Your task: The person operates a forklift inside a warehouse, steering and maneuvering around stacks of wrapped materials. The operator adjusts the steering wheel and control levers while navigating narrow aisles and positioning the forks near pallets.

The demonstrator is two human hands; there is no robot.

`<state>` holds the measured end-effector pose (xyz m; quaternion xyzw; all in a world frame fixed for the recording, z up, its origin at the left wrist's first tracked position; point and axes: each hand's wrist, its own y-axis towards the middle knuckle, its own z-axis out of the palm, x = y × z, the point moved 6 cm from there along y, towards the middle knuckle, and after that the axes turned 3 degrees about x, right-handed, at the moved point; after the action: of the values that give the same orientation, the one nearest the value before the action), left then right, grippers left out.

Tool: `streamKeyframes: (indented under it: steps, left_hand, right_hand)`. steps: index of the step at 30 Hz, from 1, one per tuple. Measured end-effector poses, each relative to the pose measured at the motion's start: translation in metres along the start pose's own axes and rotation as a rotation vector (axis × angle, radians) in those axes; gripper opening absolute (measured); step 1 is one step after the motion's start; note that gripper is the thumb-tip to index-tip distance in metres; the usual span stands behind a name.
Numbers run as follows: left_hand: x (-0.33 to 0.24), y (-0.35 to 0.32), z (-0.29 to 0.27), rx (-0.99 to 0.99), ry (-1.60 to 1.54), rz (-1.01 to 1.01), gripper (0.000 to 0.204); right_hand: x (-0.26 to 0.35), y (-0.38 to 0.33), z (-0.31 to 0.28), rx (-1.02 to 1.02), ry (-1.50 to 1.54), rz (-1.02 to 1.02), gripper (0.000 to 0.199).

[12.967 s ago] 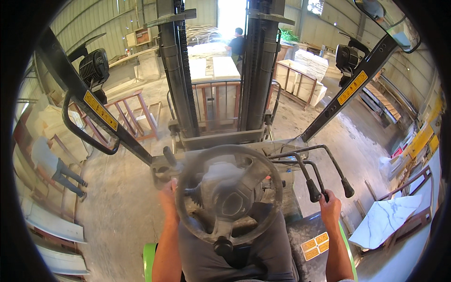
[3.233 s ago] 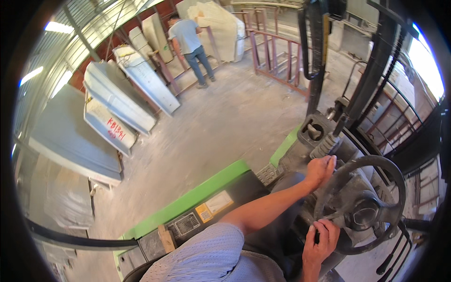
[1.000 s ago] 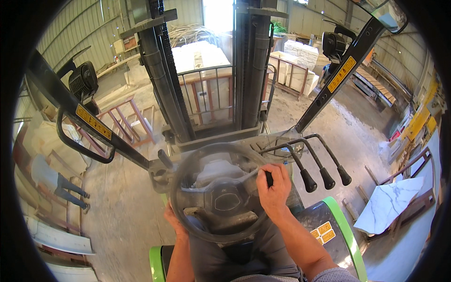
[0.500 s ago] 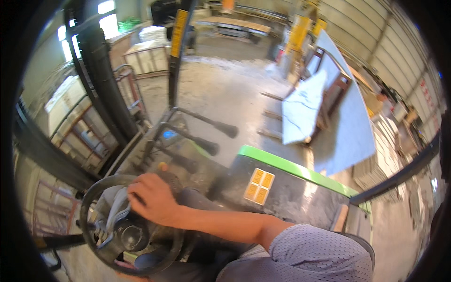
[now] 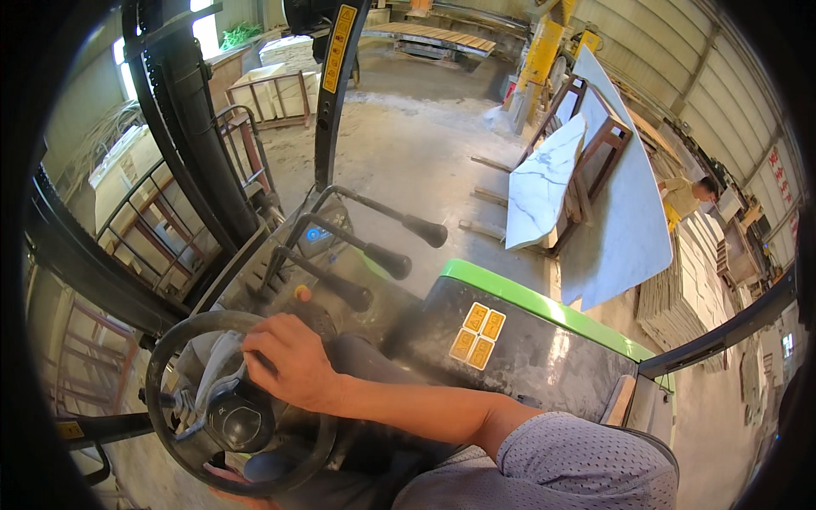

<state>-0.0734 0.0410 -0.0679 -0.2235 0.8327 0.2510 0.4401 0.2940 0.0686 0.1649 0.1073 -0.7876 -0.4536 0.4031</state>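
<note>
My right hand [image 5: 293,361] is curled over the upper right rim of a black steering wheel [image 5: 156,382], its bare forearm stretching in from the grey mesh sleeve. At the wheel's lower rim my left hand [image 5: 242,495] shows only in part. Its visible fingers seem to close around the rim from below, mostly hidden by the wheel and my leg. Just beyond my right hand stand several black-knobbed control levers [image 5: 391,262] and a small orange-red knob [image 5: 302,293]. A grey cloth [image 5: 223,350] lies within the wheel.
A dark mast [image 5: 183,119] rises at the left, near metal racks [image 5: 246,149]. Right of the levers is a green-edged black cover [image 5: 531,361]. Farther out, marbled slabs [image 5: 544,187] lean on a frame. A person [image 5: 680,197] stands at the far right beside stacked slabs [image 5: 688,280].
The view has shifted slightly and is sharper. A person at the far right now shows clearly. My right hand stays on the wheel's rim, and the wheel looks barely changed.
</note>
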Motion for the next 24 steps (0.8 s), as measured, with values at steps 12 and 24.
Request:
streamKeyframes:
  steps: [12,24]
  left_hand:
    - [-0.005,-0.033,-0.078,0.011,-0.074,0.099,0.04]
    - [-0.029,-0.205,-0.211,-0.21,-0.205,-0.052,0.029]
  right_hand:
    - [0.083,-0.025,-0.05,0.02,-0.012,-0.008,0.023]
    - [0.204,-0.073,-0.205,0.067,-0.039,-0.029,0.021]
